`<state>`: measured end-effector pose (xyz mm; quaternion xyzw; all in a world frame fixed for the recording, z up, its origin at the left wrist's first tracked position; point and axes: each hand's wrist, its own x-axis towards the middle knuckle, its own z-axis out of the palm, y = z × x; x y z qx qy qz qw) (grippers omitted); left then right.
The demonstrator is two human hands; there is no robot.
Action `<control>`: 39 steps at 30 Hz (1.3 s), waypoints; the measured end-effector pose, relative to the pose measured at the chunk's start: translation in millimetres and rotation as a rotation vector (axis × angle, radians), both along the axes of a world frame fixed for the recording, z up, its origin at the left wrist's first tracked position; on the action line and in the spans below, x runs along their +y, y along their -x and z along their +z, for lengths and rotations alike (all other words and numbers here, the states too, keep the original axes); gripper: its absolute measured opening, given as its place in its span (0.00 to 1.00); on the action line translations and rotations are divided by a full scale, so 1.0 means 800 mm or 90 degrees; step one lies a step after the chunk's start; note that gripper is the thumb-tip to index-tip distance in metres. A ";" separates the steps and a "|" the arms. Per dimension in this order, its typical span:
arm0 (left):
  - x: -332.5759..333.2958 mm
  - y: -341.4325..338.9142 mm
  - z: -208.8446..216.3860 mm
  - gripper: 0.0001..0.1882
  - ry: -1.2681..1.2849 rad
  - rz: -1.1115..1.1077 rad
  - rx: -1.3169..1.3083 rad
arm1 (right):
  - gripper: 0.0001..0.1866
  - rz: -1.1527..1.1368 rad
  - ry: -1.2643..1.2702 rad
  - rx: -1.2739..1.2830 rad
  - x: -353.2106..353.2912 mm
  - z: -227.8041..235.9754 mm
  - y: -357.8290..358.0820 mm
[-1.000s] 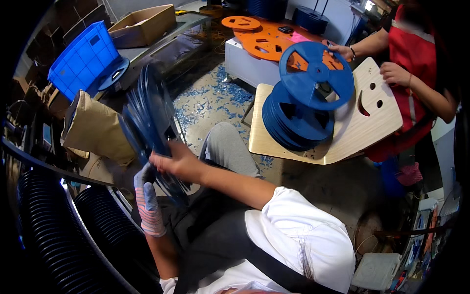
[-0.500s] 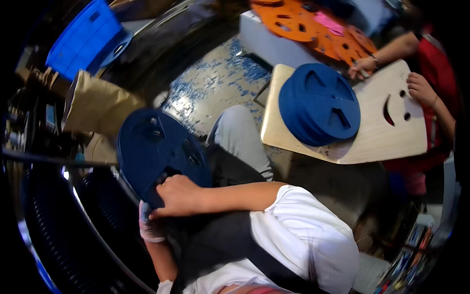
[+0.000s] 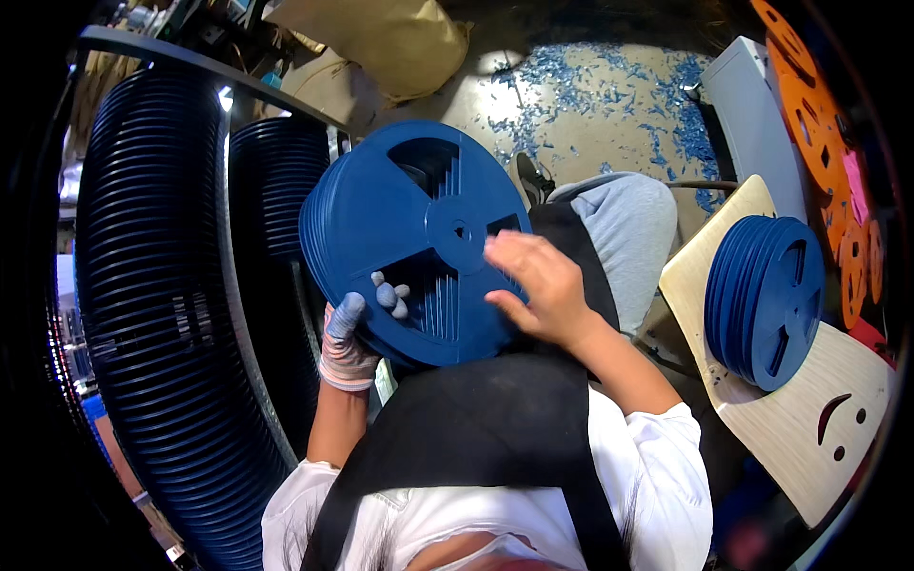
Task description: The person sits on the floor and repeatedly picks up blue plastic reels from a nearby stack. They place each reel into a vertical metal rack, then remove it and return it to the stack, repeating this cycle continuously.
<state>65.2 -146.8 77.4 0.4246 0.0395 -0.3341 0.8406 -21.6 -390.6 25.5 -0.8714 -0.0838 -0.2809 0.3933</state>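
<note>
Both hands steady a stack of blue reels (image 3: 419, 238) over the lap.

The gloved left hand (image 3: 354, 328) cups the stack's lower edge, its fingers curled up through a cut-out in the top reel; the bare right hand (image 3: 535, 285) lies loosely spread on the reel's face, just right of the hub, gripping nothing. Left of the left hand, long rows of dark blue reels (image 3: 162, 285) sit packed on edge; well right of the right hand, more blue reels (image 3: 766, 300) lean on a pale wooden seat (image 3: 809, 433). The stack looks best handled with its edges kept flush — support from below, light pressure on top, no tilting.
</note>
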 end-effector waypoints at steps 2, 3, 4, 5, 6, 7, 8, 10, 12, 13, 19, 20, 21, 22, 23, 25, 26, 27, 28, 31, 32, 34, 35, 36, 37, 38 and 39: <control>0.012 0.002 -0.010 0.20 0.032 0.032 0.050 | 0.35 0.038 0.067 0.038 0.001 -0.023 -0.002; 0.015 0.002 -0.012 0.20 0.049 0.039 0.060 | 0.38 0.095 0.103 0.043 0.006 -0.034 -0.004; 0.018 0.002 -0.014 0.21 0.059 0.042 0.068 | 0.41 0.153 0.139 0.047 0.012 -0.047 -0.008; 0.021 0.005 -0.012 0.21 0.069 0.053 0.068 | 0.42 0.246 0.195 0.059 0.016 -0.064 -0.025; 0.020 0.005 -0.013 0.21 0.083 0.054 0.074 | 0.41 0.189 0.220 0.086 0.012 -0.081 -0.042; 0.021 0.004 -0.014 0.21 0.089 0.041 0.075 | 0.40 0.131 0.245 0.111 0.007 -0.101 -0.058; 0.022 0.002 -0.016 0.22 0.098 0.036 0.073 | 0.41 -0.055 0.032 0.130 0.009 -0.111 -0.086; 0.031 -0.001 -0.025 0.23 0.097 0.033 0.055 | 0.42 -0.125 -0.086 0.145 0.013 -0.124 -0.091; 0.033 0.001 -0.024 0.24 0.069 0.060 0.045 | 0.42 -0.055 -0.033 0.112 0.029 -0.086 -0.098; 0.031 0.001 -0.024 0.25 0.059 0.068 0.041 | 0.42 0.043 0.084 0.075 0.039 -0.060 -0.102; 0.037 -0.002 -0.034 0.25 0.080 0.040 0.028 | 0.20 -0.128 0.050 0.155 0.027 -0.075 -0.120; 0.037 -0.002 -0.035 0.26 0.074 0.043 0.034 | 0.18 -0.104 -0.035 0.112 0.025 -0.073 -0.120; 0.037 -0.003 -0.037 0.26 0.069 0.048 0.038 | 0.18 -0.078 -0.120 0.067 0.023 -0.061 -0.123; 0.041 -0.006 -0.042 0.26 0.094 0.015 0.013 | 0.19 -0.052 -0.210 0.057 0.025 -0.045 -0.117; 0.043 -0.007 -0.041 0.26 0.093 0.029 0.017 | 0.19 -0.021 -0.217 0.015 0.025 -0.010 -0.110; 0.042 -0.003 -0.038 0.25 0.098 0.056 0.031 | 0.18 0.084 -0.212 -0.135 0.020 0.083 -0.086; 0.041 0.003 -0.029 0.26 -0.005 0.133 0.059 | 0.18 0.119 -0.132 -0.139 0.023 0.119 -0.064; 0.031 0.006 -0.023 0.25 0.035 0.179 0.075 | 0.18 0.151 -0.048 -0.146 0.027 0.157 -0.041; 0.020 0.008 -0.014 0.25 0.077 0.223 0.090 | 0.18 0.186 0.030 -0.154 0.030 0.198 -0.019; 0.045 -0.014 -0.049 0.25 0.096 0.086 0.043 | 0.15 0.163 0.085 -0.195 0.053 0.193 -0.004; 0.054 -0.007 -0.049 0.26 0.095 0.129 0.069 | 0.16 0.193 0.068 -0.170 0.053 0.196 -0.001; 0.056 -0.002 -0.039 0.26 0.104 0.188 0.118 | 0.16 0.209 0.036 -0.051 0.052 0.220 0.000; 0.051 -0.007 -0.037 0.27 0.123 0.195 0.140 | 0.15 0.173 -0.007 -0.007 0.050 0.201 0.001; 0.039 -0.006 -0.036 0.27 0.142 0.199 0.170 | 0.15 0.131 -0.051 0.039 0.044 0.187 0.003; 0.054 -0.004 -0.047 0.27 0.122 0.209 0.159 | 0.15 0.127 -0.118 0.073 0.041 0.141 0.002; 0.075 0.003 -0.047 0.27 0.113 0.235 0.132 | 0.18 0.126 -0.072 0.142 0.025 0.123 -0.032; 0.081 -0.005 -0.047 0.27 0.111 0.216 0.122 | 0.21 0.084 -0.011 0.218 0.003 0.115 -0.059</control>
